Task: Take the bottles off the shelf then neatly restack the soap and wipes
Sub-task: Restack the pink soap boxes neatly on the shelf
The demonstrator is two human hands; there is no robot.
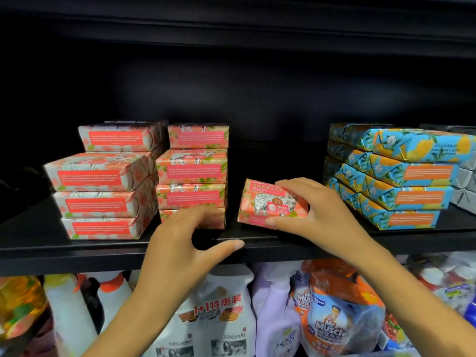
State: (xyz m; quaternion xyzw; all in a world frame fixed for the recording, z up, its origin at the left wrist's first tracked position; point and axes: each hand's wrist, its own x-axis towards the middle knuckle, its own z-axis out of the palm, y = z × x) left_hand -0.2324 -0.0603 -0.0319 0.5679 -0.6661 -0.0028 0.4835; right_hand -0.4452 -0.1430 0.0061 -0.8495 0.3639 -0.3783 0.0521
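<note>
Right hand (316, 207) clamped round a pink paper-wrapped rose soap bar (268, 202): thumb pressed along the lower front edge, fingers curled over the top and the right end. Bar tilted, sheep-picture label facing forward, low at the front of the black metal shelf (77, 256), in the gap between the pink stacks and the blue one, touching neither. Contact with the shelf surface not clear.

Left hand (180, 243) just left of it, holding nothing: fingers loosely bent and spread, thumb stretched out to the right over the shelf lip, fingertips against the front of the lowest bar in the middle stack.

Middle stack of four pink floral-wrapped soap bars (193, 173), upright and fairly square. Left stack of four matching pink bars (100, 191) just beside it, lower three jutting forward, top one set further back. Well to the right, stack of blue-and-orange wrapped soap bars (407, 181), several rows deep, top bar skewed. Grey wrapped packs (463, 186) just beyond, partly cut off at the right edge.

Below the shelf, crowded together: white spray bottles with orange triggers (221, 318), lilac plastic bottle (273, 313), orange Mr Muscle refill pouch (332, 323), and a blurred yellow bottle (18, 302) at far left.
</note>
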